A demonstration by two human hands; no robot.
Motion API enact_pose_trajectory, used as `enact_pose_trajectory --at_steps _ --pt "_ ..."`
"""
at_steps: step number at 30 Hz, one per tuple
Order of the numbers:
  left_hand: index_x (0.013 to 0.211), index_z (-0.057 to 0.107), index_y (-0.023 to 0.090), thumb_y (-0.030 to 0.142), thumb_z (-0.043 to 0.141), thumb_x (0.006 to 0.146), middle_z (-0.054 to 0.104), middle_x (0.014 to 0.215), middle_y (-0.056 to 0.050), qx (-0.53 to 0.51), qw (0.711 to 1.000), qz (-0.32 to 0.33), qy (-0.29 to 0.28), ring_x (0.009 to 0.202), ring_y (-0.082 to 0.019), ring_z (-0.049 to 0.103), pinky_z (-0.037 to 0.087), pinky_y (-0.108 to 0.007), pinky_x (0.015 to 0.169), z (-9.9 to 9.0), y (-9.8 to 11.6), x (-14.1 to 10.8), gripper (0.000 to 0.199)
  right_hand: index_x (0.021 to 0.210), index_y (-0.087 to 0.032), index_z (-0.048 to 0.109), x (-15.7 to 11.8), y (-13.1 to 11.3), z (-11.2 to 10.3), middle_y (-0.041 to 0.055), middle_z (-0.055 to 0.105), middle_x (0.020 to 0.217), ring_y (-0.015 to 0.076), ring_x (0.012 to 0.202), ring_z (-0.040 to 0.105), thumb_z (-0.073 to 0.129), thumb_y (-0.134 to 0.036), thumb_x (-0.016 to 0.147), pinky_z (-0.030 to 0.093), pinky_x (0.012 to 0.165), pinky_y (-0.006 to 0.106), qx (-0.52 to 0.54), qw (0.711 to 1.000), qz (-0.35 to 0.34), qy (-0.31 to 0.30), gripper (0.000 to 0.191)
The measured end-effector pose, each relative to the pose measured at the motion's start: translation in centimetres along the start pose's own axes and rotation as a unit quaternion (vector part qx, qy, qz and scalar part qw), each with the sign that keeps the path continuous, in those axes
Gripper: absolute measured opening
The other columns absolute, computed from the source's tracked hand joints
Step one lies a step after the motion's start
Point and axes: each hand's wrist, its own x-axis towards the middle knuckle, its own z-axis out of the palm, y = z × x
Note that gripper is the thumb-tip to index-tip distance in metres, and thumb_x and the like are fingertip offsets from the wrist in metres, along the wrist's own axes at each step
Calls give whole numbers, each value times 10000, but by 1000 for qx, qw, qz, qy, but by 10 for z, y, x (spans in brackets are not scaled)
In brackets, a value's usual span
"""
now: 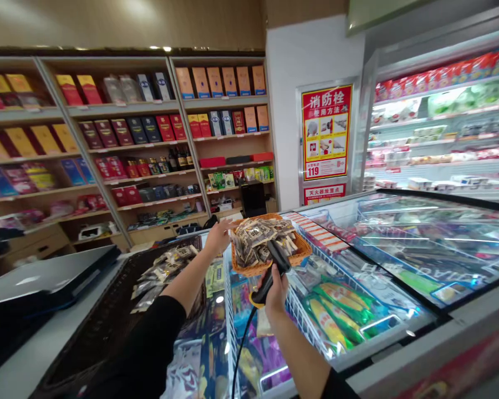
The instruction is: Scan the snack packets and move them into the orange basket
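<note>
An orange wicker basket (303,248), heaped with small clear-and-brown packets (253,234), is over the glass top of a chest freezer. My left hand (218,237) is closed on the basket's left rim, its fingertips partly hidden there. In my right hand (276,291) is a black barcode scanner (279,256) with yellow trim; the fingers wrap its handle. The scanner's head overlaps the front of the basket and points toward the packets. Its black cable (240,346) hangs down toward me.
A dark woven tray (87,321) with similar packets (166,271) lies to the left, beside a grey-topped device (45,277). The freezer (399,310) holds bagged corn (336,310). Behind are shelves of boxes (128,133), a red fire-hydrant poster (326,133) and a lit refrigerated display (441,127).
</note>
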Motion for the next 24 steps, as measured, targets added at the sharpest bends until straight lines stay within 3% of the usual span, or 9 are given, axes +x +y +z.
enact_pose_trajectory --at_steps 3,7,10,14,19,24 --pt "1231 616 212 67 395 831 504 1402 -59 62 995 -83 -1 1342 -207 398 313 -362 1111 -16 -40 -39 480 775 -211 486 -16 3 4 -66 526 533 93 343 447 655 -546 754 360 337 216 3 996 55 -66 375" --pt "1364 471 219 192 557 809 406 1469 -116 160 967 -187 -62 1402 -331 252 246 -552 1097 -21 -93 -96 562 719 -201 488 -36 14 8 -53 527 503 89 323 438 681 -568 717 328 321 210 -41 980 106 -161 415" --pt "1413 376 226 226 605 798 529 1357 -151 187 948 -235 -106 1341 -326 366 209 -561 1092 -15 -115 -122 657 788 -188 528 -43 20 7 -47 547 515 90 321 446 699 -570 695 321 326 206 -71 969 123 -201 429" --pt "1352 436 191 306 622 798 570 1270 -171 167 942 -276 -87 1203 -300 516 307 -466 1047 -10 -121 -133 596 857 -178 561 -42 25 1 -49 541 508 92 328 446 700 -565 702 340 339 212 -75 967 119 -212 439" --pt "1168 540 147 409 588 817 590 1208 -173 106 953 -281 -41 1077 -296 596 435 -382 909 -9 -112 -130 440 762 -187 543 -38 27 -5 -27 564 528 100 337 472 682 -544 742 360 337 218 -91 966 114 -213 384" --pt "1275 445 102 179 471 880 653 1087 -205 65 951 -300 -41 1027 -299 630 461 -391 855 -9 -104 -126 403 753 -190 547 -39 25 -4 -28 557 514 106 333 472 689 -538 734 368 333 227 -92 965 112 -217 377"
